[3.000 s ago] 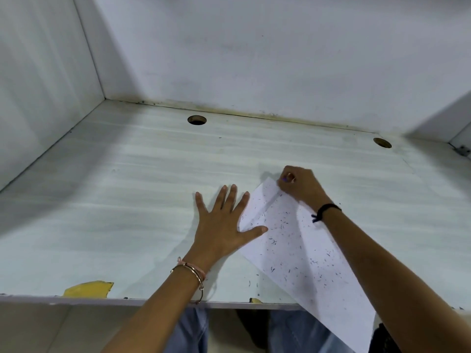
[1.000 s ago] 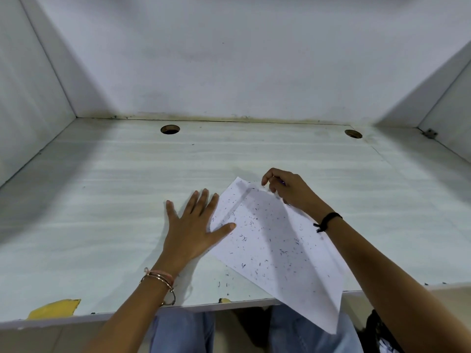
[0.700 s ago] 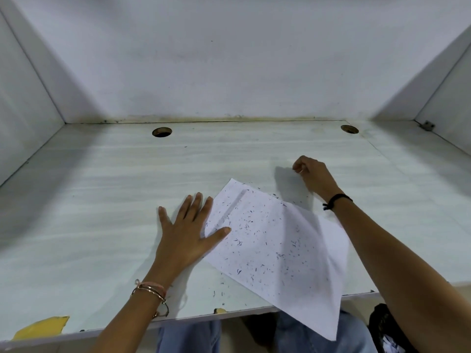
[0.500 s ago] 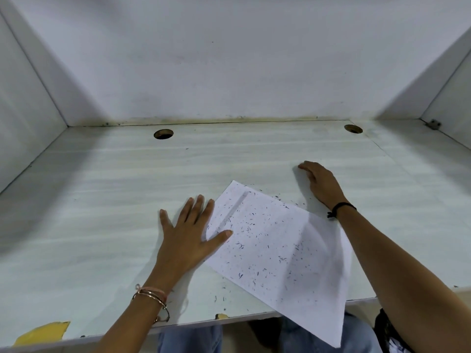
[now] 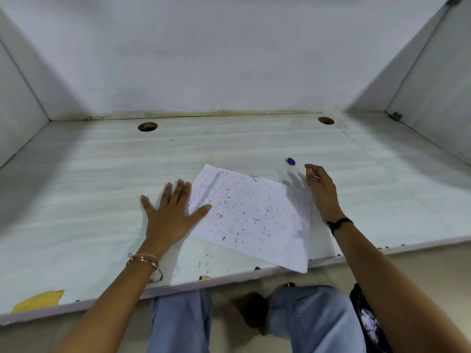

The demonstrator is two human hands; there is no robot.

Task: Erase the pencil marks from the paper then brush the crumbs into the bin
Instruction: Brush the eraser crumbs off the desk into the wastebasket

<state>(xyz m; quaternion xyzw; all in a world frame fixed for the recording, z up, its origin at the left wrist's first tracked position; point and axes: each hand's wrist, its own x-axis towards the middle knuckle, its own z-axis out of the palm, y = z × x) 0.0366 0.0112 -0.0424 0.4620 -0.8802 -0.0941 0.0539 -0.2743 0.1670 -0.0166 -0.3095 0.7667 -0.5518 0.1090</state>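
the left hand [image 5: 173, 212] is lying flat on the pale wood-grain desk [image 5: 102, 200] w/ fingers straight & spread, its thumb pressing the left edge of the white sheet of paper [image 5: 280, 240]. the paper is lying askew, near corner hanging over the desk's front edge, w/ dark eraser crumbs [image 5: 239, 220] scattered across it. the right hand [image 5: 322, 192] is sitting at the paper's far-right corner, fingers loosely curled, gripping nothing. the small purple eraser [image 5: 291, 161] is showing just beyond those fingertips, apart from them.
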